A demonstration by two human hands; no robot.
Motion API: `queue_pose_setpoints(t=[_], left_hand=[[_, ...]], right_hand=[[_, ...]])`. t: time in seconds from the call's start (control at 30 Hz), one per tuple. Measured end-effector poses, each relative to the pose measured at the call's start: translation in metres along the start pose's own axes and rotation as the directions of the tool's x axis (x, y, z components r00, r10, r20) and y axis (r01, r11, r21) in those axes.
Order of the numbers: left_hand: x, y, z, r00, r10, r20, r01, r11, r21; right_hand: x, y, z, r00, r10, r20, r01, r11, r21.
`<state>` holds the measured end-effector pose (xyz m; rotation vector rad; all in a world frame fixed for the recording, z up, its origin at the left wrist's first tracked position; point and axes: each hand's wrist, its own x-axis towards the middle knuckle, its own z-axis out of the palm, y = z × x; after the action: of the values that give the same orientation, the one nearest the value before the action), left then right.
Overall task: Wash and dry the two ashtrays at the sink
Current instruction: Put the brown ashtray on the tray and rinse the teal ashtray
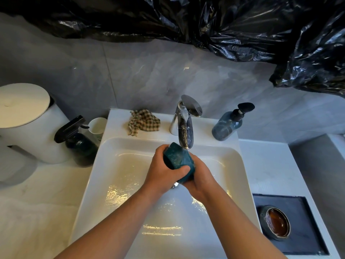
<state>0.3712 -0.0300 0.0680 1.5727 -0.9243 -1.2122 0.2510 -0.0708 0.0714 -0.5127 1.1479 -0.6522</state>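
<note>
Over the sink (pixel 112 174), just under the tap (pixel 183 128), a green ashtray (pixel 177 158) is held on edge between both hands. The left hand (pixel 164 171) grips it, thumb across its near face; the right hand (pixel 201 176) wraps it from the other side. On the bench (pixel 265 165) to the right, an amber ashtray (pixel 277 222) sits on a dark tray (pixel 302 212). A checked cloth (pixel 143 121) lies behind the basin.
</note>
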Motion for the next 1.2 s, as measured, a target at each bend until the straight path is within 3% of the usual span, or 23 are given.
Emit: queue_pose_setpoints(t=[0.13, 0.27, 0.33, 0.43, 0.53, 0.67, 0.77, 0.97, 1.2], left_hand=[[-0.001, -0.001, -0.002, 0.993, 0.112, -0.029, -0.096, 0.939, 0.331], [-0.004, 0.002, -0.004, 0.990, 0.135, 0.041, -0.139, 0.881, 0.451], [-0.004, 0.003, -0.007, 0.994, 0.069, 0.082, -0.096, 0.917, 0.388], [0.000, -0.001, -0.013, 0.994, -0.037, 0.106, 0.028, 0.997, 0.078], [0.003, -0.004, -0.015, 0.985, -0.120, 0.120, 0.133, 0.986, -0.104], [0.003, -0.003, -0.013, 0.972, -0.200, 0.123, 0.216, 0.968, -0.131], [0.007, 0.001, -0.012, 0.969, -0.236, 0.072, 0.243, 0.962, -0.124], [0.010, 0.010, -0.024, 0.973, -0.231, 0.030, 0.232, 0.955, -0.186], [0.007, 0.011, -0.031, 0.959, -0.251, 0.134, 0.271, 0.948, -0.168]], right_hand=[[-0.006, -0.009, 0.001, 0.996, 0.071, 0.049, -0.065, 0.991, -0.117], [-0.010, -0.007, 0.001, 0.996, 0.051, 0.067, -0.041, 0.990, -0.131], [-0.011, -0.006, -0.001, 0.997, 0.034, 0.062, -0.028, 0.994, -0.104], [-0.013, -0.004, -0.003, 0.999, 0.019, 0.030, -0.018, 0.999, -0.030], [-0.015, -0.006, -0.003, 0.999, 0.038, -0.014, -0.039, 0.998, -0.045], [-0.018, -0.013, 0.001, 0.987, 0.081, -0.142, -0.102, 0.984, -0.149], [-0.016, -0.016, 0.005, 0.982, 0.027, -0.187, -0.085, 0.947, -0.310], [-0.017, -0.016, 0.008, 0.986, -0.078, -0.148, 0.020, 0.934, -0.357], [-0.013, -0.010, 0.009, 0.990, -0.033, -0.134, -0.033, 0.886, -0.463]])
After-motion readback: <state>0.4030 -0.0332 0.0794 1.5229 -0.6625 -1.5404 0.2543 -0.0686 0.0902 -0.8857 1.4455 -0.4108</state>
